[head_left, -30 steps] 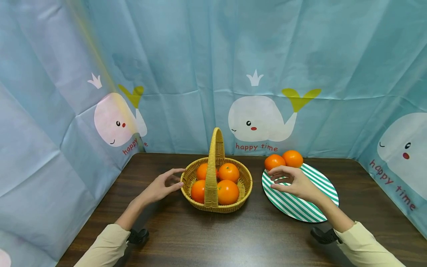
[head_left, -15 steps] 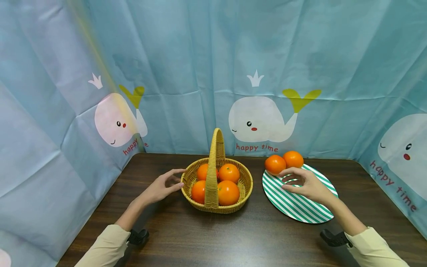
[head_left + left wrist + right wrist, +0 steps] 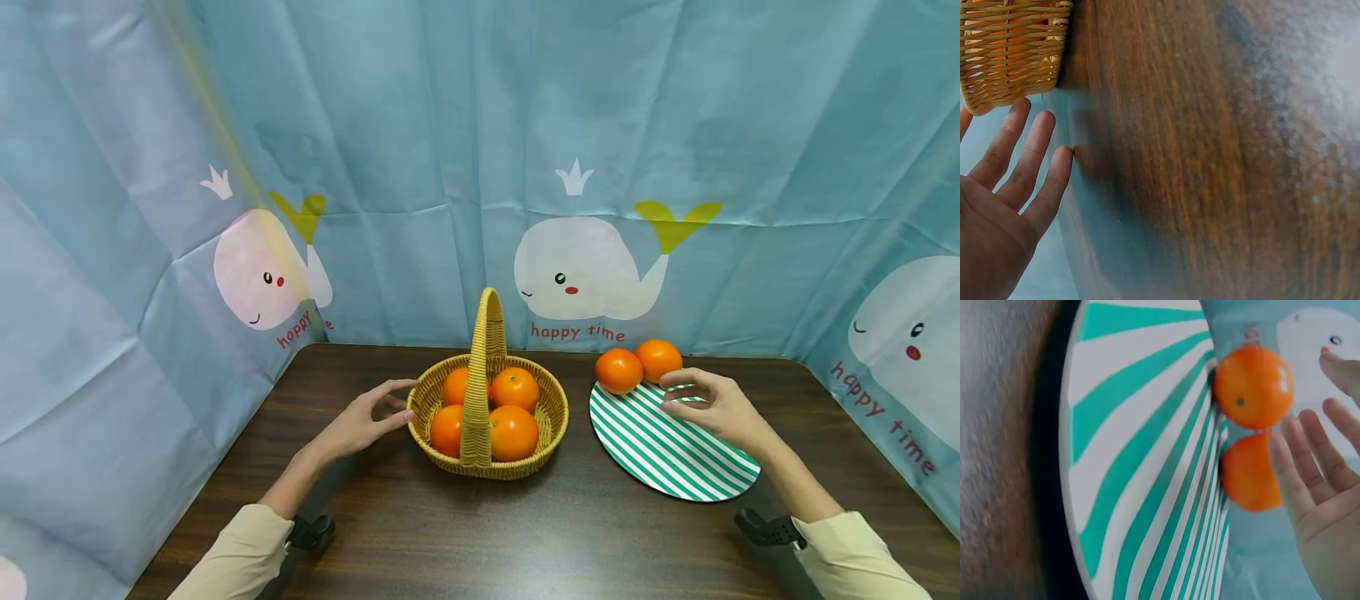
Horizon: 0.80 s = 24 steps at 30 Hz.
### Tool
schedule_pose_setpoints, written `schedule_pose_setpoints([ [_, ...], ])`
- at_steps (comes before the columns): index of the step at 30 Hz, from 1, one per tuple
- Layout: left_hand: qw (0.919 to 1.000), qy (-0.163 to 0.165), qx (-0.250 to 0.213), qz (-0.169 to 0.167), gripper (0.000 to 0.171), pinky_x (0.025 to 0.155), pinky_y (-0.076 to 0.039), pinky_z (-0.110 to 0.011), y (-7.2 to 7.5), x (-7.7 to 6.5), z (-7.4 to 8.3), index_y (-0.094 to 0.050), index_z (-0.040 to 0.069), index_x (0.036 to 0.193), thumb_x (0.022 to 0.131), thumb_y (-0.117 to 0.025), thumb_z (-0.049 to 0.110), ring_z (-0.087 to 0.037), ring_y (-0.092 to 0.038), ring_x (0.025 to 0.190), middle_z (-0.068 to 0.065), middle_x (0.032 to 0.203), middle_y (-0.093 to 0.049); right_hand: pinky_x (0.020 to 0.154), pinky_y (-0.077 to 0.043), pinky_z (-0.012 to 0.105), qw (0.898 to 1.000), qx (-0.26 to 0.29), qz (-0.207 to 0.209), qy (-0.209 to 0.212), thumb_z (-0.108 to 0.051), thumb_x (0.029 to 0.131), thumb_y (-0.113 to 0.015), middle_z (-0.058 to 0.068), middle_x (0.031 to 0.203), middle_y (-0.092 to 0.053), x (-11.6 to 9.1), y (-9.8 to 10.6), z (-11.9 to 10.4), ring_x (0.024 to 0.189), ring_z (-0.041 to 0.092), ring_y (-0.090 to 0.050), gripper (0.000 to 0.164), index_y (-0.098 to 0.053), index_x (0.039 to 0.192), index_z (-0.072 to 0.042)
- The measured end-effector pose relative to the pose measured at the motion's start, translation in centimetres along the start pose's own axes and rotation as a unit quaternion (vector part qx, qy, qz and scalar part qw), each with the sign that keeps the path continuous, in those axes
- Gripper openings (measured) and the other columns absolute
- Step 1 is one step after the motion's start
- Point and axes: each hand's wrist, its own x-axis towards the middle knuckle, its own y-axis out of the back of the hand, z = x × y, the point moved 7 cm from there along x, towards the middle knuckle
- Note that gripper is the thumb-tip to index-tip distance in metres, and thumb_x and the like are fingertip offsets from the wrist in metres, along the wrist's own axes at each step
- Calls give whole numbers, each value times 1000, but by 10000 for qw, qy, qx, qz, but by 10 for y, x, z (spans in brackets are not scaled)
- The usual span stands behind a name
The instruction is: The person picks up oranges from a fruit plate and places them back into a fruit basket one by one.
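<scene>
My left hand [image 3: 367, 422] reaches to the left rim of a yellow wicker basket [image 3: 476, 433], thumb and fingertips right at the weave. Its fingers are spread and relaxed in the left wrist view, with the basket wall [image 3: 1013, 59] just beyond them. Several oranges [image 3: 513, 432] sit inside under the tall handle. Over the right part of a green-and-white striped round plate [image 3: 652, 454], my right hand [image 3: 723, 410] hovers with loosely bent fingers and holds nothing. Two oranges, a left one [image 3: 619, 371] and a right one [image 3: 659, 360], lie side by side at the plate's back edge.
A dark brown wooden table [image 3: 480, 542] carries the basket and the plate. Behind and at both sides hangs a light blue curtain [image 3: 420, 150] printed with whales. Black straps with cameras [image 3: 768, 528] are on the wrists.
My right hand has moved rightward, away from the left orange and across the plate. The left hand stays at the basket rim, and the oranges have kept their places.
</scene>
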Motion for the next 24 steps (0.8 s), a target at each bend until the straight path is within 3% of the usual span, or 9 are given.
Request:
schedule_pose_setpoints([
  [10, 10000, 76, -42, -21, 55, 90, -52, -47, 0, 1, -2, -47, 15, 151, 101, -67, 28, -32, -62, 116, -17, 132, -61, 79, -54, 24, 9936, -497, 690, -741, -20, 98, -72, 24, 131, -57, -5, 23, 18, 105, 9, -63, 47, -57, 135, 4],
  [17, 9999, 118, -28, -10, 55, 88, -53, -43, 1, 1, -2, -48, 16, 151, 101, -68, 28, -30, -63, 115, -15, 131, -62, 81, -52, 21, 9905, -403, 621, -1160, -26, 99, -71, 29, 144, -44, -1, 26, 33, 123, 47, -50, 68, -38, 153, 0],
  [21, 10000, 48, -64, -26, 55, 86, -54, -40, 1, 1, -1, -48, 12, 150, 101, -68, 27, -31, -63, 113, -16, 129, -62, 92, -52, 43, 9894, -406, 480, -1309, -27, 99, -71, 33, 149, -35, 4, 27, 39, 130, 52, -43, 79, -26, 159, -2],
  [24, 9999, -5, -90, -47, 54, 84, -55, -39, 1, 1, 1, -48, 11, 150, 102, -67, 25, -34, -64, 112, -17, 126, -64, 97, -43, 63, 9881, -334, 383, -1449, -27, 98, -72, 35, 153, -28, 9, 28, 45, 133, 55, -37, 87, -18, 161, -3],
])
